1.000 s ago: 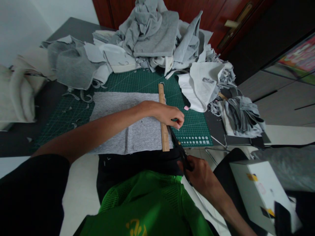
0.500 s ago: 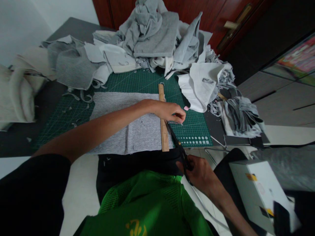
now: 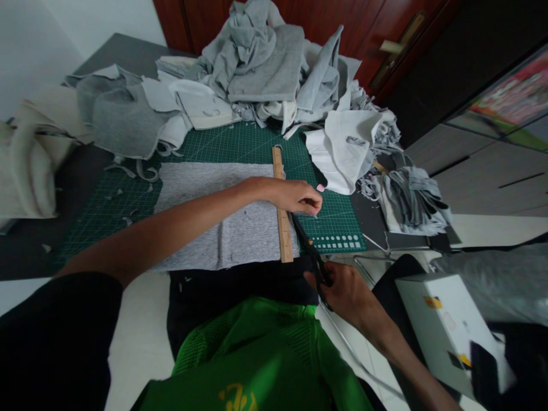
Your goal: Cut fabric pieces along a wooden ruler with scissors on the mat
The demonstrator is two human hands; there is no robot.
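Observation:
A flat grey cloth [image 3: 248, 234] lies on a green cutting mat [image 3: 338, 211], with a wooden ruler [image 3: 285, 237] upright in view near its right edge. My left hand [image 3: 297, 196] crosses over the ruler, fingers curled together at the cloth's right edge; what they pinch is too small to make out. My right hand [image 3: 345, 288] is wrapped round the handles of black scissors [image 3: 314, 254]. The scissor blades point up and left, along the cloth's edge just right of the ruler, and their tips lie below my left hand.
Heaped grey and white cloths [image 3: 269, 63] line the mat's far side. More fabric [image 3: 29, 165] lies at the left, and folded strips [image 3: 415, 200] at the right. A white box [image 3: 449, 319] stands at the lower right. Small scraps dot the mat's left part.
My right hand and the scissors have shifted slightly up, toward my left hand. My left hand still rests over the ruler. The whole view has shifted a little.

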